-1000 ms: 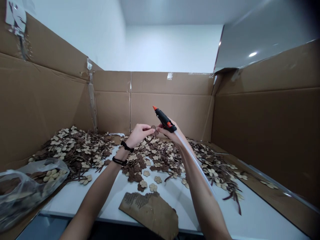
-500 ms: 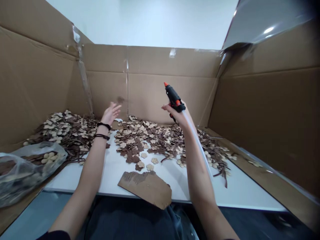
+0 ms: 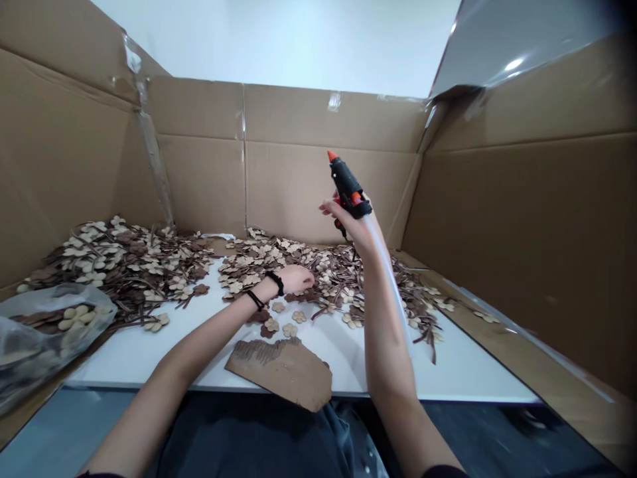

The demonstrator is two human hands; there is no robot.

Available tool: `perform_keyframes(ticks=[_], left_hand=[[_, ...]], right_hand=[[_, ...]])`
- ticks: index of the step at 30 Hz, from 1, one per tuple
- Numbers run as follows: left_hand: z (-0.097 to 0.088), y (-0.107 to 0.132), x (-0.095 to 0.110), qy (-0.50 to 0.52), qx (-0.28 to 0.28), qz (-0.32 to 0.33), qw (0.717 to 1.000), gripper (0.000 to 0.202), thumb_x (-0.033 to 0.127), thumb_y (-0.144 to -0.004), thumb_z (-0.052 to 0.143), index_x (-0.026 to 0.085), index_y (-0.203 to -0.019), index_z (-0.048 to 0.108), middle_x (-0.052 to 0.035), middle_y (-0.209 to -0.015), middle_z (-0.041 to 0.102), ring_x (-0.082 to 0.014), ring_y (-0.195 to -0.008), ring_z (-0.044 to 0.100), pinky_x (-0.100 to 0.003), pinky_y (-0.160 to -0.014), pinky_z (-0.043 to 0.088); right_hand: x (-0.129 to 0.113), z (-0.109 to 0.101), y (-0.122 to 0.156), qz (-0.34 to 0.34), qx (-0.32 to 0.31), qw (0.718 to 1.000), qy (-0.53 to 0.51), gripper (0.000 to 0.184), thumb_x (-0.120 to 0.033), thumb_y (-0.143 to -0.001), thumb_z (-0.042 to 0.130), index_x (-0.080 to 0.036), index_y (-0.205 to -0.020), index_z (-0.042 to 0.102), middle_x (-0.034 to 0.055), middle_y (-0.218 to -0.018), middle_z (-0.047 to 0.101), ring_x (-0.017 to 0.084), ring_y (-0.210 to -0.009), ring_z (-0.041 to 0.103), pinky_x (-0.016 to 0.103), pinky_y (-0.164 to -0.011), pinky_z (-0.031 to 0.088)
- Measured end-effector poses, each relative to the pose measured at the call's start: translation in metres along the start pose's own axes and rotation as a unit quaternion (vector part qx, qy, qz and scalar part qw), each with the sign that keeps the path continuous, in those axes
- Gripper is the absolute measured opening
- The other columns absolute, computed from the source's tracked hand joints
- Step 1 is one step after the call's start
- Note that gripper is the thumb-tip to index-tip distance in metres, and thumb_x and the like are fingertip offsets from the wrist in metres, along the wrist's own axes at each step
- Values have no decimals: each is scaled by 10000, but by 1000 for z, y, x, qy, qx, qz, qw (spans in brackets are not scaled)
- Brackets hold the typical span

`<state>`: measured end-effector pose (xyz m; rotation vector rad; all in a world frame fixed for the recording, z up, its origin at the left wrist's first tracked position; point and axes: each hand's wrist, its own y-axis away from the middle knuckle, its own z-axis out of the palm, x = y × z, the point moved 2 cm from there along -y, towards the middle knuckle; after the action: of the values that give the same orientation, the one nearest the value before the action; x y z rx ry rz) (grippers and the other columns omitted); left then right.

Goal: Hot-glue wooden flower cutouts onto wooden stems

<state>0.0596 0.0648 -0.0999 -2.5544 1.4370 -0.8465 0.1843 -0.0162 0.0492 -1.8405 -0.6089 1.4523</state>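
My right hand [image 3: 351, 222] is wrapped round a black glue gun [image 3: 347, 182] with an orange tip, raised above the table and pointing up and away. A long clear glue stick [image 3: 384, 262] runs from its back along my forearm. My left hand [image 3: 297, 279] reaches into the middle pile of flower-shaped pieces [image 3: 266, 255], cream and dark brown. Its fingers are curled down at the pile's near edge; what they pinch, if anything, is hidden. Just below this hand, a few loose cream flowers [image 3: 289, 330] lie on the white table.
A torn cardboard piece [image 3: 281, 372] overhangs the table's [image 3: 478, 378] front edge. To the left are a heap of flowers with brown stems [image 3: 129, 259] and a clear plastic bag [image 3: 54, 332] holding more. Cardboard walls [image 3: 199, 172] stand round the back and sides.
My left hand, open earlier with a blurred brown piece in the air beside its fingers, has come down and right to the middle pile. The glue gun stays raised in my right hand.
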Motion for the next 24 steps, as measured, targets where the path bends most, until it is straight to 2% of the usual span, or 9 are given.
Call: perform_keyframes(ticks=[2, 5, 10, 12, 14, 17, 19, 21, 24], left_hand=[[21, 0, 4, -15, -15, 5, 1000, 135, 229, -749, 612, 176, -626, 632, -35, -666, 646, -153, -688, 567, -245, -712, 414], [35, 2, 5, -34, -31, 10, 999, 105, 212, -716, 661, 171, -638, 605, -27, -694, 634, -156, -720, 568, -247, -743, 412], [25, 2, 3, -43, -46, -16, 998, 46, 175, -716, 666, 178, -725, 621, 1, -729, 637, -130, -684, 562, -225, -687, 413], [6, 0, 3, -7, -9, -36, 999, 34, 202, -743, 648, 178, -764, 639, -1, -749, 649, -124, -655, 557, -220, -638, 410], [-23, -1, 6, 72, 75, -53, 993, 133, 243, -763, 640, 163, -868, 660, -21, -797, 664, -131, -680, 571, -227, -642, 422], [-74, 7, 17, 188, 219, -63, 955, 303, 294, -766, 644, 119, -1012, 669, -67, -889, 683, -152, -775, 591, -252, -716, 441], [-103, 19, 27, 234, 280, -67, 929, 347, 353, -756, 655, 109, -1000, 692, -74, -892, 685, -148, -762, 576, -253, -698, 428], [-124, 32, 36, 269, 302, -81, 911, 391, 418, -739, 665, 110, -975, 708, -57, -816, 668, -115, -654, 520, -235, -603, 383], [-141, 49, 46, 301, 299, -99, 900, 445, 474, -722, 670, 110, -975, 712, -20, -676, 600, -66, -526, 389, -213, -493, 268]], right_hand=[[0, 0, 0, 4, -9, 1000, -4, 279, -407, -718, 650, -212, -856, 507, 1, -758, 617, 158, -721, 627, 315, -696, 498], [2, 1, 0, 9, -25, 1000, -2, 324, -446, -714, 657, -214, -887, 511, 4, -762, 630, 160, -723, 625, 311, -686, 492], [0, 5, 2, 31, -45, 998, 11, 391, -532, -719, 649, -202, -894, 534, 14, -758, 624, 130, -664, 576, 257, -598, 444], [-2, 5, 3, 50, -48, 997, 29, 423, -587, -731, 617, -194, -881, 568, 1, -686, 582, 111, -589, 519, 238, -530, 397], [-4, 3, 5, 80, -41, 995, 34, 466, -637, -739, 578, -185, -848, 605, -16, -598, 503, 95, -516, 444, 230, -473, 341], [-6, -1, 6, 104, -38, 994, 11, 509, -671, -748, 538, -171, -770, 636, -21, -550, 434, 85, -479, 384, 227, -442, 295], [-5, -3, 6, 106, -54, 993, -12, 505, -663, -745, 549, -167, -731, 643, -6, -566, 468, 85, -483, 380, 227, -440, 288], [-4, -3, 6, 110, -82, 990, -32, 490, -646, -730, 582, -160, -713, 647, 22, -627, 545, 84, -491, 385, 230, -440, 290], [-1, -3, 7, 107, -125, 986, -24, 504, -643, -718, 597, -144, -707, 662, 56, -705, 611, 79, -495, 391, 232, -444, 296]])
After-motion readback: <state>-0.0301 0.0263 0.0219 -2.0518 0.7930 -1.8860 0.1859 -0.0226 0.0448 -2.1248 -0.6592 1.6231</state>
